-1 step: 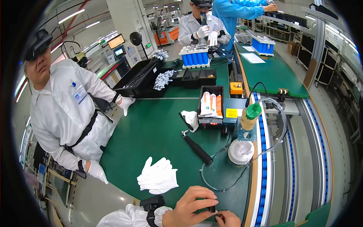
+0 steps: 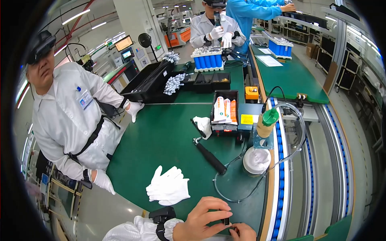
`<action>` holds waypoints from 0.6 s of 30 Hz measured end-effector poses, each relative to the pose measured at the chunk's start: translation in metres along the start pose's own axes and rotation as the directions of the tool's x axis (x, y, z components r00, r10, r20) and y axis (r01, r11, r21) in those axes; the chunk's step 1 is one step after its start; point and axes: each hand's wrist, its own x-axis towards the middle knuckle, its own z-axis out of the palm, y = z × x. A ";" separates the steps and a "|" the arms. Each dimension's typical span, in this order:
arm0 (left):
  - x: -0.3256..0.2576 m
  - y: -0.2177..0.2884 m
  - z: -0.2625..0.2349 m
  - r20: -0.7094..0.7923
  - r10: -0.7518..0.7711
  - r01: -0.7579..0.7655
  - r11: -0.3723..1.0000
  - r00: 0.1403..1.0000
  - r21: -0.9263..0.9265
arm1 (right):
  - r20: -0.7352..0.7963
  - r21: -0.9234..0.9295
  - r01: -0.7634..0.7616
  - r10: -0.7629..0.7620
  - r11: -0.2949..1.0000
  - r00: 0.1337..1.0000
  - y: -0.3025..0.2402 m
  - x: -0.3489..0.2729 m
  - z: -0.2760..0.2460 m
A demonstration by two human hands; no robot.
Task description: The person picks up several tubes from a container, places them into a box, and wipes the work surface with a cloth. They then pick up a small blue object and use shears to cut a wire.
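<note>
At the near edge of the green table, my left hand (image 2: 203, 220) pinches a small black block-like piece (image 2: 226, 221) between thumb and fingers; its exact kind does not show. My right hand (image 2: 243, 232) is close beside it at the bottom edge, partly cut off, with its fingers curled; what they hold, if anything, is hidden. Both hands are bare. Beyond my left hand lies a pair of white gloves (image 2: 168, 186), stacked flat. Farther off rests a ratchet wrench (image 2: 211, 158) with a black handle, beside a crumpled white cloth (image 2: 203, 126).
A black bin (image 2: 224, 96) holds white and orange tubes. To its right are a green-capped bottle (image 2: 267, 120), a white round container (image 2: 256, 160) and looped clear tubing (image 2: 301, 132). A roller conveyor (image 2: 280, 188) runs along the right. A white-gloved co-worker (image 2: 76, 116) stands at left.
</note>
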 end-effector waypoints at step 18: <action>-0.010 -0.050 0.009 -0.038 -0.585 0.475 0.692 0.810 -0.543 | 0.006 -0.017 0.012 -0.012 1.000 1.000 0.005 0.000 0.004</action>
